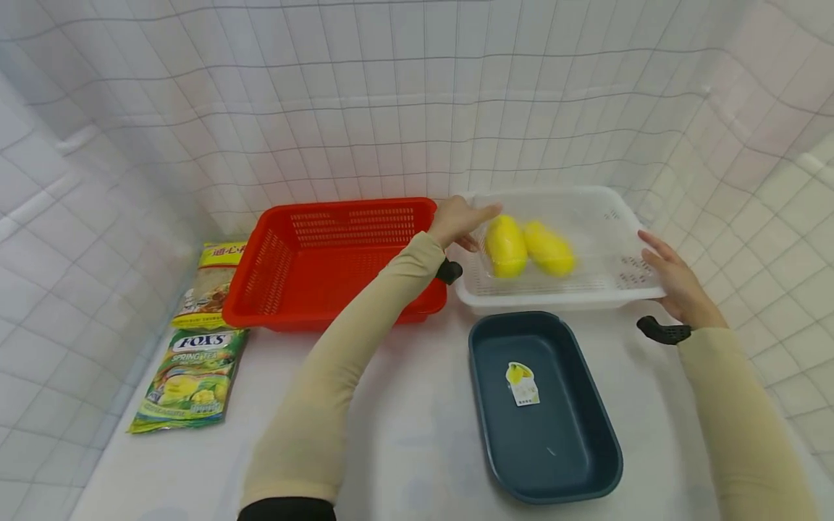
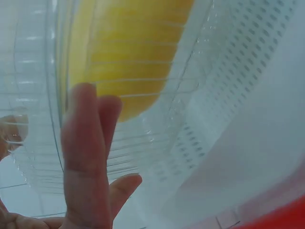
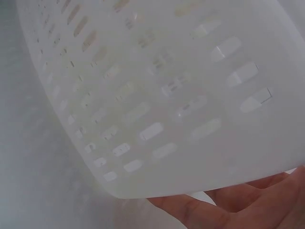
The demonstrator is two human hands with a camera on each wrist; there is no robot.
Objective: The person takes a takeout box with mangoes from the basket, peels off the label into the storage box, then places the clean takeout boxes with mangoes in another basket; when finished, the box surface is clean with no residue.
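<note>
The head view looks forward and down from above the table, far enough back to take in both sleeved arms, the red basket [image 1: 339, 260], the white basket [image 1: 560, 250], the dark blue tray [image 1: 544, 409] and the snack packets at the left edge. The left wrist view sits very close behind the left hand [image 2: 88, 162], facing along its fingers into a clear plastic box [image 2: 157, 143] with yellow fruit [image 2: 128, 52] filling the top; it shares this box with the head view. The right wrist view is pressed close under the white basket's slotted wall, looking upward along it, probably from beside the right hand [image 3: 238, 205], which shows only at the bottom edge.
</note>
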